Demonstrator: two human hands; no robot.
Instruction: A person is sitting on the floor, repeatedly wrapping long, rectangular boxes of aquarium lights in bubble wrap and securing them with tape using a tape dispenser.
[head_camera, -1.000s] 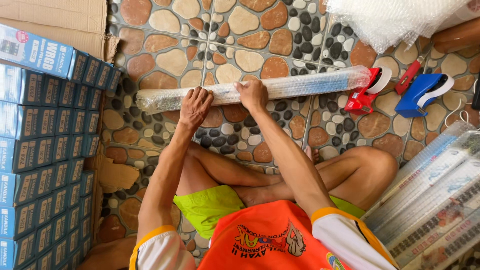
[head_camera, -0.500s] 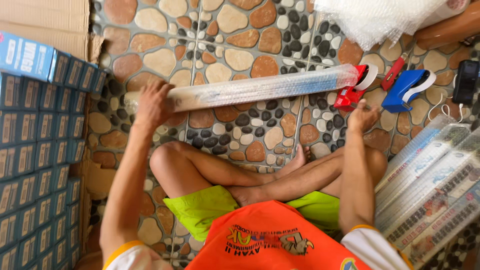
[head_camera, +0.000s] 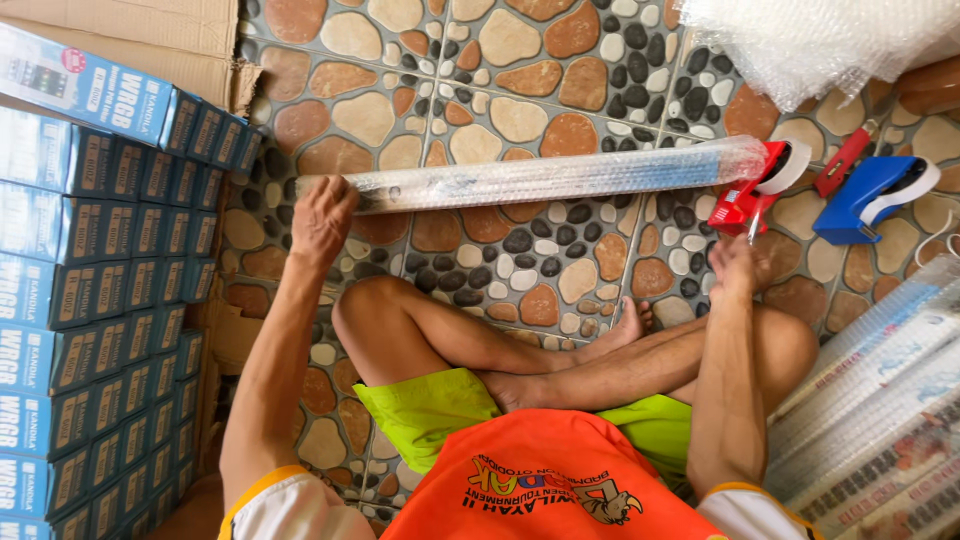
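1. A long bubble-wrapped bundle (head_camera: 560, 175) lies across the pebble-patterned floor (head_camera: 480, 60), running left to right in front of the seated person's crossed legs (head_camera: 560, 350).
2. The left hand (head_camera: 322, 218) rests on the bundle's left end, palm down with fingers curled over the wrap; whether it truly clasps the end or only presses on it cannot be told.
3. The right hand (head_camera: 735, 265) sits near the bundle's right end, just beside a red tape dispenser (head_camera: 760, 185). Its fingers are bent and reach toward the dispenser's lower edge, but how far they close, and whether they touch it, is unclear.
4. The red dispenser touches the right end of the bundle.
5. A blue tape dispenser (head_camera: 875, 195) lies further right, apart from the red one.
6. A heap of loose bubble wrap (head_camera: 810, 40) fills the far right corner.
7. Stacked blue boxes (head_camera: 90, 260) stand in rows along the left, with brown cardboard (head_camera: 130, 30) beyond them.
8. More wrapped long packages (head_camera: 880, 410) lie slanted at the near right.
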